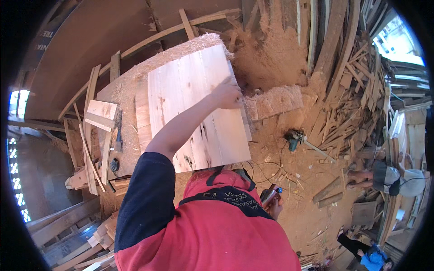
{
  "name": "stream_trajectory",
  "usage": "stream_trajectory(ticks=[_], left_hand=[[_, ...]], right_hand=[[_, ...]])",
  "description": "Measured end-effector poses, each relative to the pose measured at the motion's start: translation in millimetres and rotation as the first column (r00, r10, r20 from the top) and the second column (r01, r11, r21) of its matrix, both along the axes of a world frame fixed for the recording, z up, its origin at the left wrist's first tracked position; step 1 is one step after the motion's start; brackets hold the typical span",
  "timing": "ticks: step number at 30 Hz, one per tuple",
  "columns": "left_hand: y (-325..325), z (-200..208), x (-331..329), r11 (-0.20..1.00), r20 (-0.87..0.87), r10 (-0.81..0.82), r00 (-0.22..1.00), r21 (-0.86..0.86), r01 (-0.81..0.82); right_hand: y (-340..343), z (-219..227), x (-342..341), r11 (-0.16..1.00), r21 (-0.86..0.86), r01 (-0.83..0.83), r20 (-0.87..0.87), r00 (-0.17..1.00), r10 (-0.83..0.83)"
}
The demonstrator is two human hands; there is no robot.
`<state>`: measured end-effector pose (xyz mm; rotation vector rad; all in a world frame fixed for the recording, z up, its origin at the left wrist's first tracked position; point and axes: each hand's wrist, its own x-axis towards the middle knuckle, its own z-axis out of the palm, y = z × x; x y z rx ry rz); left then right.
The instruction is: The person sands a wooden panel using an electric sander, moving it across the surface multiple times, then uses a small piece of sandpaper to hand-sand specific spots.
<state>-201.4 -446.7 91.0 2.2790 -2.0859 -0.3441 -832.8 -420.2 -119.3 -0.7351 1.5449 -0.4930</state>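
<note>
A pale panel of joined wooden boards (194, 104) lies tilted on the workbench in front of me. My left arm reaches across it, and my left hand (229, 95) is closed at its right edge, fingers curled over the side. Low at my right side, my right hand (275, 208) is closed around a small dark reddish object with a blue tip (270, 194). My body hides part of that hand, so the object's kind is unclear.
The sawdust-covered workbench (129, 83) carries wood offcuts (101, 110) on its left. A green power tool (294, 139) lies on the sawdust floor to the right. Scrap-wood piles (348, 117) stand further right. Two people (398, 178) (373, 255) are at the far right.
</note>
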Motion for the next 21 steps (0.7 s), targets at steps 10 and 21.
stream_trajectory(ticks=[10,21], left_hand=[[162,-13,-1,0.591,-0.34,0.591,0.732,-0.435,-0.679],[77,75,-220,0.723,-0.47,-0.356,0.808,-0.686,-0.081]], right_hand=[[-1,112,80,0.958,-0.248,0.143,0.131,0.985,-0.113],[-85,297,205,0.339,-0.52,-0.784,-0.213,0.503,0.838]])
